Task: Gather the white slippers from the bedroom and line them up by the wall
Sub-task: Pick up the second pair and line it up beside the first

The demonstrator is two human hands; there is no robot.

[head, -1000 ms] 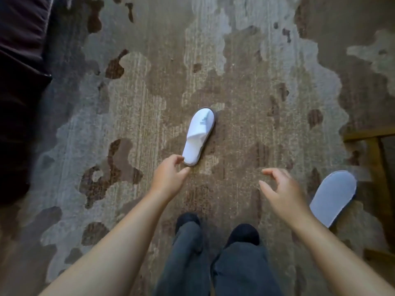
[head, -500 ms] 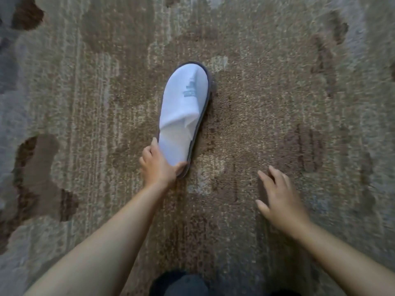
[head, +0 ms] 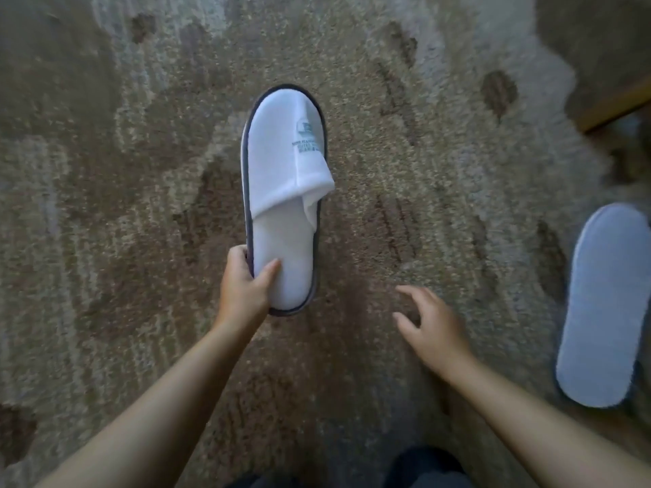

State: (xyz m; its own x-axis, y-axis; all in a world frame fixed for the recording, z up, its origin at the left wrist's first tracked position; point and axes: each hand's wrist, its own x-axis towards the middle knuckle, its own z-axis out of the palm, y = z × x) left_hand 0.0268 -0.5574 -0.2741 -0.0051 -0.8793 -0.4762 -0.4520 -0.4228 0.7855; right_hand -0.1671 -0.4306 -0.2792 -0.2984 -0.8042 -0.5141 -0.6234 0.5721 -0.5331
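Note:
A white slipper with a dark trim and a small printed logo on its toe is held up over the carpet, toe pointing away from me. My left hand grips its heel end, thumb on the insole and fingers under the sole. My right hand hovers to the right of it, fingers spread, holding nothing. A second white slipper lies sole up on the carpet at the right edge, apart from both hands.
A patterned brown and grey carpet covers the floor. A wooden furniture edge shows at the upper right. My dark trouser legs are at the bottom.
My left hand closed on the slipper's heel and lifted it off the carpet, straightening it. The view shifted right, bringing the second slipper back into sight. My right hand stayed spread.

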